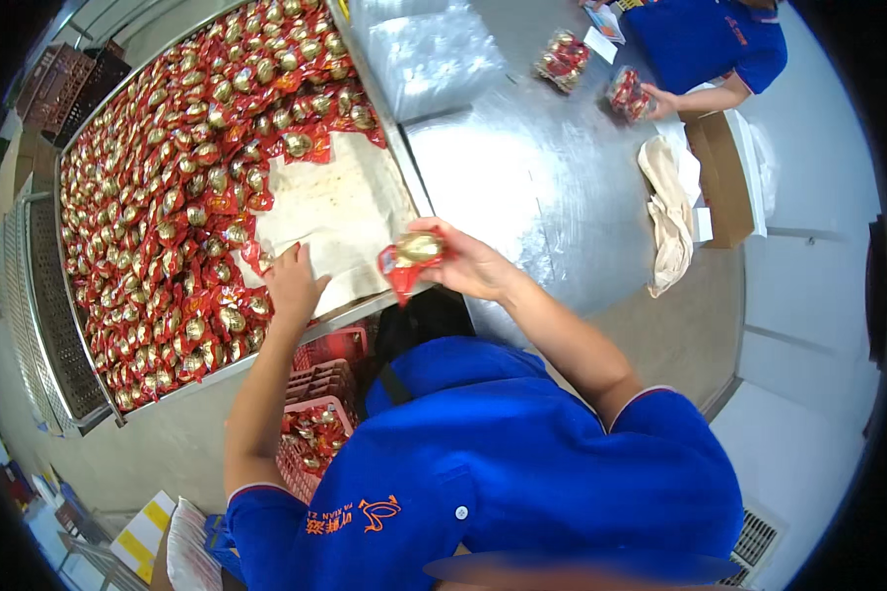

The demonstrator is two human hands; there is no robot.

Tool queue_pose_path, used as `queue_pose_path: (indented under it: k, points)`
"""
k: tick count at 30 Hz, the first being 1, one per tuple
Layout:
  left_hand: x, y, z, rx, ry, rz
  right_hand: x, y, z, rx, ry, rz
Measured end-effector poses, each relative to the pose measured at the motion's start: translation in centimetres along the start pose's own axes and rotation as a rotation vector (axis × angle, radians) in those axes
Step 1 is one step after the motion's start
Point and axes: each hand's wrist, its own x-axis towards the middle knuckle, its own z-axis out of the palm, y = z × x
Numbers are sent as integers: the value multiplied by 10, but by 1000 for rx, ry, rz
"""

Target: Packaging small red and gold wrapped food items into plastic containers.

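Observation:
My right hand (467, 260) grips a red-and-gold wrapped packet (418, 250) with a rounded, egg-like shape, above the tray's near right corner. My left hand (296, 282) is over the pale cloth lining (332, 207), beside the edge of the heap. Its thumb stands apart from the fingers, and the fingertips are close to a single packet (255, 258); whether they touch it is unclear. Many similar packets (162, 199) cover the left and far parts of the large metal-edged tray (373, 301).
A steel table (503, 170) adjoins the tray, with clear plastic packs (429, 55) on it. Across it, a co-worker's hand (661, 101) holds a filled clear pack (627, 94). A cloth (665, 221) lies beside a cardboard box (721, 181). Pink crates (296, 454) stand below the tray.

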Motion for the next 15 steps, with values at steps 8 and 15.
queue_pose_path:
  k: [8,15]
  points:
    - [21,222,-4,-486,118,573,-133,-74,-37,-275,379,-380]
    - [-4,307,46,-304,-3,517,-188,-94,-84,-195,573,-539]
